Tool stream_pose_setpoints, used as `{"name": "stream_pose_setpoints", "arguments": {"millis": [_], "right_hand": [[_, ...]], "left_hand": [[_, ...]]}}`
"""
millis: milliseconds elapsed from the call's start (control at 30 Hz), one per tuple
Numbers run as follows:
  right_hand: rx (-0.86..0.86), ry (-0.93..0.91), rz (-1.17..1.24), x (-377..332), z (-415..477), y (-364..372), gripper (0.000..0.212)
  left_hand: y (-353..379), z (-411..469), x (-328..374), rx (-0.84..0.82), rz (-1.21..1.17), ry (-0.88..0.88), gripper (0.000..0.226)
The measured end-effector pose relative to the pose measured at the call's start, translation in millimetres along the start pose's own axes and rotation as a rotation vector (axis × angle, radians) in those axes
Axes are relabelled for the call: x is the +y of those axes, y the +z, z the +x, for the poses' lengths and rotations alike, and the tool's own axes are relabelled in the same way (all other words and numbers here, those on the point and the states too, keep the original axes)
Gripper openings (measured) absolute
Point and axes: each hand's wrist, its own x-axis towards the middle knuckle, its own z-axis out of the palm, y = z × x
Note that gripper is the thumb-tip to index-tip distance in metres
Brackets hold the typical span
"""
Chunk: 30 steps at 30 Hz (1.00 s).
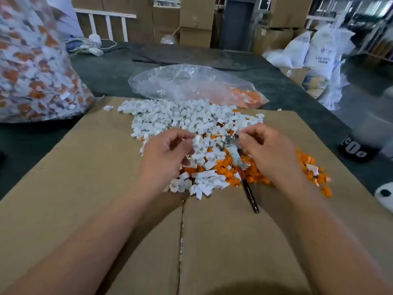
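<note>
Pile [191,124]: white and orange plastic pieces on cardboard [85,188].
Left hand [168,154]: curled over pile's left side; grip unclear.
Right hand [268,150]: pinching small grey part [231,139] above pile's middle.

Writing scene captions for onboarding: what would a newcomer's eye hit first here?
The heap of small white plastic parts spilling over orange ones on the cardboard sheet, mid-frame. The left hand and right hand work at its near edge with fingers curled; what they pinch is too blurred to tell. At far left stands a big clear bag stuffed with white-and-orange pieces.
</note>
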Motion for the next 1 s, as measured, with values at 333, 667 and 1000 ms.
{"name": "stream_pose_setpoints", "arguments": {"millis": [333, 667, 1000], "right_hand": [[-0.016, -0.111, -0.223, 14.7, -10.9, 29.4, 0.015], [-0.012, -0.111, -0.266, 16.8, -10.3, 24.3, 0.015], [-0.238, -0.22, -0.454, 14.5, -14.0, 34.4, 0.022]], "left_hand": [[-5.5, 2.2, -19.6, 0.091, 0.187, -0.01, 0.02], [-3.2, 2.2, -26.9, -0.105, 0.773, 0.275, 0.03], [-3.6, 3.6, -27.3, 0.025, 0.559, 0.314, 0.011]]}}
